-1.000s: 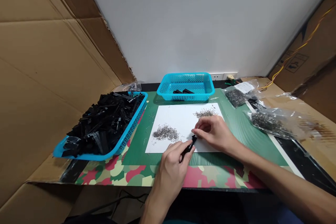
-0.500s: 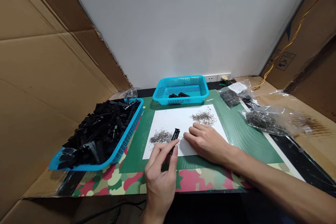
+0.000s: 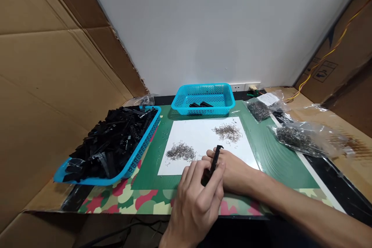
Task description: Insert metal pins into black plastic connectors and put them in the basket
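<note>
your left hand (image 3: 197,197) | pinching a black strip (image 3: 215,159), long axis jutting forward, leaning right | your right hand (image 3: 234,168) just beyond it, hold hidden, can't tell

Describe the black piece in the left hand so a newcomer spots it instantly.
Find the white sheet on the green mat. By its near edge, the left hand pinches a slim black piece, hooked at its far tip, in front of the right hand. Unlike the black parts in the blue baskets, it is held up.
</note>
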`<state>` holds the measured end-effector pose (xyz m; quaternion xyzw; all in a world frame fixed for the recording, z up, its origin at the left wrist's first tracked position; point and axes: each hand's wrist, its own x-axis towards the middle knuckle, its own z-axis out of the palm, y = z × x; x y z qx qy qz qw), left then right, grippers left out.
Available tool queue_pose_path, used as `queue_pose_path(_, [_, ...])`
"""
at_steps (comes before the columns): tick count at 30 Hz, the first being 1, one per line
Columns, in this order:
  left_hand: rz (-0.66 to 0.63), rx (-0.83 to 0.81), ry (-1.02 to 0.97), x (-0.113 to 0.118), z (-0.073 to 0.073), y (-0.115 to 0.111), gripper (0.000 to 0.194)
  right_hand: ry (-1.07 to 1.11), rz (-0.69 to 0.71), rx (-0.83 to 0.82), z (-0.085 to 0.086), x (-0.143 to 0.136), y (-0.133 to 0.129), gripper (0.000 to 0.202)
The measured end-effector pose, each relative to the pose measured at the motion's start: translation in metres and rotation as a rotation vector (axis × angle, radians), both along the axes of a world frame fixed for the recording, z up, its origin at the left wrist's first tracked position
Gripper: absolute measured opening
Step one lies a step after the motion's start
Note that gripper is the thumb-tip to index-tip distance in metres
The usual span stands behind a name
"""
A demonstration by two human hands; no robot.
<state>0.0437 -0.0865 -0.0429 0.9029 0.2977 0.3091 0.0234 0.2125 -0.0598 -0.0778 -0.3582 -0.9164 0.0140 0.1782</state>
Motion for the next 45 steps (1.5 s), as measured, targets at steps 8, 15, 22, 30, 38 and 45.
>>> queue_pose_path(8, [0.184,-0.102,-0.309,-0.036,-0.014,0.014,0.037,0.196,-0.196,-0.212,0.008,0.01,-0.003,0.025])
queue_pose_path(15, [0.313,-0.538,-0.491,-0.044,-0.015,0.027,0.026,0.538,-0.366,-0.52,0.019,0.002,0.019,0.012])
queue_pose_path(22, [0.32,-0.722,-0.586,-0.048,-0.027,0.023,0.025,0.498,-0.304,-0.564,0.014,0.002,0.028,0.007])
queue_pose_path(30, [0.249,-0.68,-0.487,-0.047,-0.017,0.026,0.029,0.818,-0.188,-0.722,0.016,0.013,0.023,0.015])
queue_pose_path(38, [0.224,-0.753,-0.393,-0.028,-0.009,0.025,0.031,1.033,-0.06,-0.904,0.019,0.003,0.016,0.033])
queue_pose_path(45, [0.185,-0.806,-0.398,-0.03,-0.006,0.028,0.03,1.087,-0.123,-0.901,0.019,-0.01,0.008,0.038])
